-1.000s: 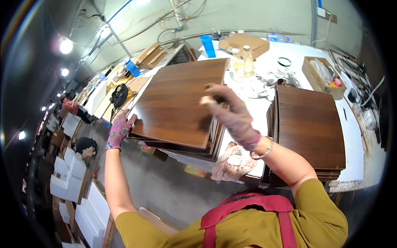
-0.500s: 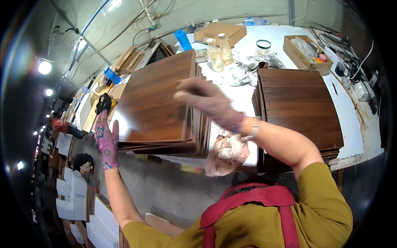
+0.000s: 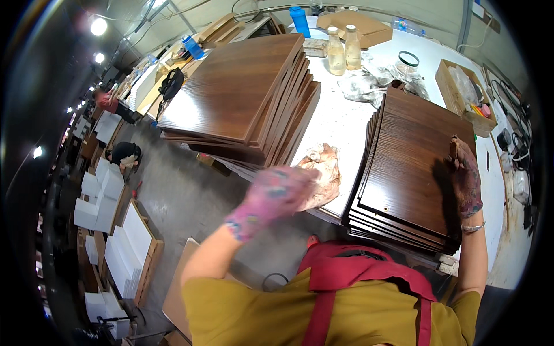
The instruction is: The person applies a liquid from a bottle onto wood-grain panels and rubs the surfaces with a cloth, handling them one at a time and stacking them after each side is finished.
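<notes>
My left hand (image 3: pixel 274 199), in a pink patterned glove, is over the table's front edge, its fingers smeared by motion. They overlap a crumpled, brown-stained pale cloth (image 3: pixel 324 173); whether they grip it is unclear. My right hand (image 3: pixel 466 177), gloved with darkened fingertips, is by the right edge of the top dark brown wood-grain panel (image 3: pixel 412 167) of the right stack. Its fingers point away from me, slightly bent, with no object visible in them, and a shadow falls on the panel beside it. A taller, uneven stack of similar panels (image 3: pixel 236 86) stands to the left.
Two bottles of cloudy liquid (image 3: pixel 336 52), a blue bottle (image 3: pixel 299 22) and a stained grey rag (image 3: pixel 363 86) are at the back. A cardboard box of small items (image 3: pixel 456 86) and cables (image 3: pixel 516 115) lie right. White panels (image 3: pixel 124 259) and two people stand left.
My right hand has gone from above the left stack to the right stack's far side. My left hand has left the left stack's edge and come to the cloth. The view has swung.
</notes>
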`<state>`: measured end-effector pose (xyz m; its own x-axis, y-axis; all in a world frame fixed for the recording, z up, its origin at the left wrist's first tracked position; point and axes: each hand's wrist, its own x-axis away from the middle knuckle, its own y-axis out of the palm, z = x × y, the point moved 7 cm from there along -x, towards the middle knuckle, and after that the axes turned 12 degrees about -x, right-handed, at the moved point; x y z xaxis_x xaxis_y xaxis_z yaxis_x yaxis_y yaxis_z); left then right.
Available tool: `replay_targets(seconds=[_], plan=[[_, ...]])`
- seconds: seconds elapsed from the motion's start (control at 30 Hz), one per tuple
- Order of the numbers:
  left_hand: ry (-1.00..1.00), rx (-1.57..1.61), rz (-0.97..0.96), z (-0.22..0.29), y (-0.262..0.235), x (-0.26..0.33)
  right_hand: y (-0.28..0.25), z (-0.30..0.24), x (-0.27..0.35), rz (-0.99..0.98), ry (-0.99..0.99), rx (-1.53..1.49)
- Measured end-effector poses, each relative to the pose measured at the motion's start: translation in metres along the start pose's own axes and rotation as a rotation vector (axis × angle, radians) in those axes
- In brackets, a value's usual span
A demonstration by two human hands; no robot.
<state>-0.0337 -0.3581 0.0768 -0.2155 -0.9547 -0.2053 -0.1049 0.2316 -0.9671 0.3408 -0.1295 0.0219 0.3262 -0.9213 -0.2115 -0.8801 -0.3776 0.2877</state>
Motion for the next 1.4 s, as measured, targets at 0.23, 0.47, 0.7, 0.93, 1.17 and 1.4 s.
replay_targets(seconds=[0.23,0.47,0.7,0.93,1.17,1.4], plan=[[-0.158,0.218,-0.161,0.008,0.21,-0.047,0.05,0.017,-0.013,-0.04,0.375,-0.518],[-0.232,0.497,0.134,-0.011,0.048,-0.065,0.156,-0.028,-0.014,-0.364,0.297,-0.105],[-0.179,0.005,0.811,-0.14,-0.227,-0.066,0.263,-0.039,-0.019,-0.957,0.295,-0.105],[-0.008,0.319,0.065,-0.249,-0.09,-0.153,0.462,-0.008,-0.065,-1.367,0.19,-0.138],[0.266,0.451,-0.192,-0.215,-0.031,-0.203,0.492,0.041,-0.102,-1.264,0.343,-0.356],[0.221,0.41,-0.14,-0.254,-0.003,-0.284,0.491,0.035,-0.099,-1.181,0.325,-0.324]])
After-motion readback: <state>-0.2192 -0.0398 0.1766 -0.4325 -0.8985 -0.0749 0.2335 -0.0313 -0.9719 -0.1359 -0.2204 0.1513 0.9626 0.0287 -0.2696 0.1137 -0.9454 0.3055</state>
